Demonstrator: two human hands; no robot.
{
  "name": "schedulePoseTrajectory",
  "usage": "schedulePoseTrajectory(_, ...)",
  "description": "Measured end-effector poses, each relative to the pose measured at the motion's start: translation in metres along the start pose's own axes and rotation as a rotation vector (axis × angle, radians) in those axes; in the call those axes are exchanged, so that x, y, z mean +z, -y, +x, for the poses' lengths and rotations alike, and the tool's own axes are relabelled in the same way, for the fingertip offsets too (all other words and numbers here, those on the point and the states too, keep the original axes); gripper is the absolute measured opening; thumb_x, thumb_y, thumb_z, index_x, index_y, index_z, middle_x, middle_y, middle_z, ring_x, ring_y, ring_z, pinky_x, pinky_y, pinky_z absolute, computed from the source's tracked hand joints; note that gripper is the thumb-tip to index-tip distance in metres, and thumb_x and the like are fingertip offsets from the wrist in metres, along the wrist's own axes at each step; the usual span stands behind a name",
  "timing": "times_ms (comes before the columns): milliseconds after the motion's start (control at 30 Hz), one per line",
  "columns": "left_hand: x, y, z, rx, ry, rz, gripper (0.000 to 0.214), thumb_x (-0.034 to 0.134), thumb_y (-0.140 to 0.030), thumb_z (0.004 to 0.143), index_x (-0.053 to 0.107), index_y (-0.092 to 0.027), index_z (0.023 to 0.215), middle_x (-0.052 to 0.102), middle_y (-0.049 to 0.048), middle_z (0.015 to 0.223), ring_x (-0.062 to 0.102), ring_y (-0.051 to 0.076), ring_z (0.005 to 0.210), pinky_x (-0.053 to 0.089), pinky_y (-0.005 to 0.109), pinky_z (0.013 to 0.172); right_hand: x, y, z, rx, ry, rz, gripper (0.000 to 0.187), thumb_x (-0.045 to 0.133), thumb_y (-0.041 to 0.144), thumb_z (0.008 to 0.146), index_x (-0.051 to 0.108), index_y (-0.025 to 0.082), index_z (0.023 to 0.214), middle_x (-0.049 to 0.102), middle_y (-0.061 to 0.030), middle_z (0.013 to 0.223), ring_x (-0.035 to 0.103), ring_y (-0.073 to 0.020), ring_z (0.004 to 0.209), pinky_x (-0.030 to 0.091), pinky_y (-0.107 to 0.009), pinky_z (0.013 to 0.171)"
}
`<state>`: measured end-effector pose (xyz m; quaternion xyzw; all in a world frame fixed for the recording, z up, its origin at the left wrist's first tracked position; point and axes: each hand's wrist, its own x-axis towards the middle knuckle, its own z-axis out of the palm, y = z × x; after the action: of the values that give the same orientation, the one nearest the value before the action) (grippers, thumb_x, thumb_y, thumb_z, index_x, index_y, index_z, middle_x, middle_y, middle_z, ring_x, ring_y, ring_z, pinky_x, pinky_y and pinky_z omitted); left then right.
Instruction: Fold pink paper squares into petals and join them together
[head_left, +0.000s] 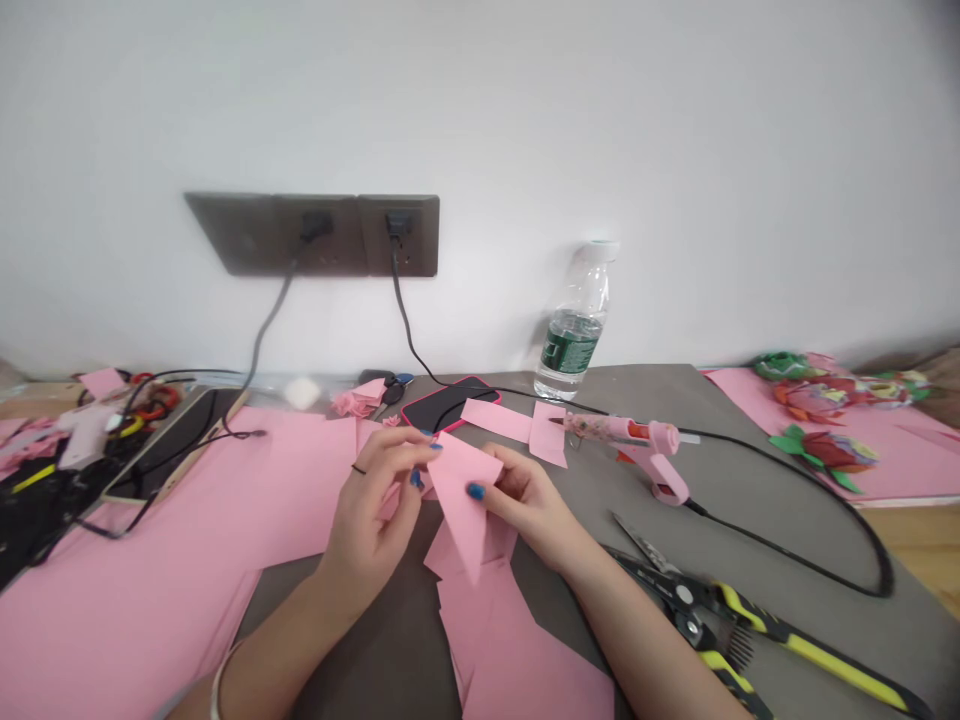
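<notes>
Between my hands is a folded piece of pink paper (pixel 466 490), its narrow point hanging down. My right hand (pixel 529 500) pinches its right side, thumb on the front and fingers curled behind. At the upper left corner, my left hand (pixel 379 500) has bent fingers touching the edge; its thumb sits a little lower, beside the paper. Below them lies a loose pile of cut pink paper pieces (pixel 510 640) on the grey table surface. Two pink paper strips (pixel 499 420) lie just beyond my right hand.
Large pink sheets (pixel 150 580) cover the left side. A pink glue gun (pixel 637 440) with a cord stands right, near scissors and yellow-black pliers (pixel 697 610). Behind are a phone (pixel 450 402) and a water bottle (pixel 574 330). Paper flowers (pixel 825 450) lie far right.
</notes>
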<state>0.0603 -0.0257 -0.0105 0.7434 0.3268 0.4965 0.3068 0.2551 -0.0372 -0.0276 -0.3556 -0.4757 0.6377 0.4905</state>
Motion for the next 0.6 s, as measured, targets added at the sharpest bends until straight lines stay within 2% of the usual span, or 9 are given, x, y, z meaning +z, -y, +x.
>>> schedulePoseTrajectory(33, 0.0013, -0.0009, -0.0007, -0.082, 0.028, -0.095, 0.031, 0.043, -0.012, 0.099, 0.059, -0.027, 0.121, 0.059, 0.0074, 0.114, 0.062, 0.017, 0.093, 0.054, 0.027, 0.073, 0.0, -0.0002, 0.0003, -0.019, -0.013, 0.009, 0.032, 0.077, 0.043, 0.082, 0.055, 0.019, 0.079, 0.057, 0.0028, 0.07, 0.051, -0.0115, 0.061, 0.038, -0.021, 0.056)
schedulePoseTrajectory(100, 0.0041, -0.0024, -0.0012, -0.275, 0.074, -0.26, 0.028, 0.046, -0.022, 0.1, 0.052, -0.024, 0.127, 0.063, 0.007, 0.105, 0.062, 0.015, 0.078, 0.054, 0.025, 0.064, -0.0006, -0.0013, 0.0006, -0.05, -0.023, 0.009, 0.03, 0.076, 0.044, 0.083, 0.058, 0.02, 0.085, 0.062, 0.0004, 0.074, 0.057, -0.014, 0.066, 0.043, -0.023, 0.059)
schedulePoseTrajectory(167, 0.0067, -0.0028, -0.0007, -0.447, 0.112, -0.33, 0.027, 0.059, -0.029, 0.095, 0.055, -0.02, 0.12, 0.065, 0.0041, 0.093, 0.06, 0.013, 0.066, 0.053, 0.023, 0.057, -0.0014, -0.0027, 0.0005, -0.077, -0.038, -0.016, 0.028, 0.075, 0.044, 0.084, 0.06, 0.02, 0.085, 0.065, -0.001, 0.076, 0.059, -0.0149, 0.068, 0.045, -0.024, 0.06)
schedulePoseTrajectory(233, 0.0082, -0.0025, 0.0006, -0.547, 0.134, -0.326, 0.022, 0.066, -0.03, 0.089, 0.06, -0.017, 0.105, 0.063, 0.0011, 0.081, 0.058, 0.012, 0.061, 0.051, 0.022, 0.054, -0.0019, -0.0038, 0.0, -0.099, -0.047, -0.038, 0.027, 0.074, 0.043, 0.084, 0.061, 0.02, 0.087, 0.066, -0.0017, 0.079, 0.059, -0.0151, 0.069, 0.046, -0.025, 0.061)
schedulePoseTrajectory(300, 0.0084, -0.0021, 0.0022, -0.582, 0.138, -0.31, 0.017, 0.067, -0.031, 0.087, 0.064, -0.016, 0.094, 0.061, -0.0001, 0.076, 0.059, 0.012, 0.061, 0.051, 0.022, 0.054, -0.002, -0.0042, -0.0003, -0.115, -0.038, -0.049, 0.026, 0.076, 0.042, 0.084, 0.062, 0.02, 0.089, 0.066, -0.0022, 0.082, 0.06, -0.016, 0.073, 0.047, -0.026, 0.065)
schedulePoseTrajectory(400, 0.0075, -0.0027, 0.0044, -0.601, 0.096, -0.303, 0.02, 0.067, -0.032, 0.085, 0.066, -0.015, 0.096, 0.063, 0.0004, 0.077, 0.06, 0.013, 0.062, 0.051, 0.022, 0.052, -0.0017, -0.0041, 0.0001, -0.115, -0.025, -0.052, 0.025, 0.075, 0.041, 0.084, 0.062, 0.02, 0.089, 0.065, -0.0021, 0.082, 0.06, -0.0162, 0.074, 0.046, -0.027, 0.068)
schedulePoseTrajectory(600, 0.0069, -0.0037, 0.006, -0.622, 0.075, -0.287, 0.024, 0.068, -0.033, 0.084, 0.067, -0.014, 0.098, 0.066, 0.0013, 0.075, 0.064, 0.014, 0.061, 0.05, 0.022, 0.05, -0.0019, -0.0007, 0.0006, -0.09, -0.111, -0.062, 0.03, 0.074, 0.047, 0.084, 0.06, 0.02, 0.085, 0.059, 0.0004, 0.075, 0.052, -0.013, 0.064, 0.039, -0.024, 0.058)
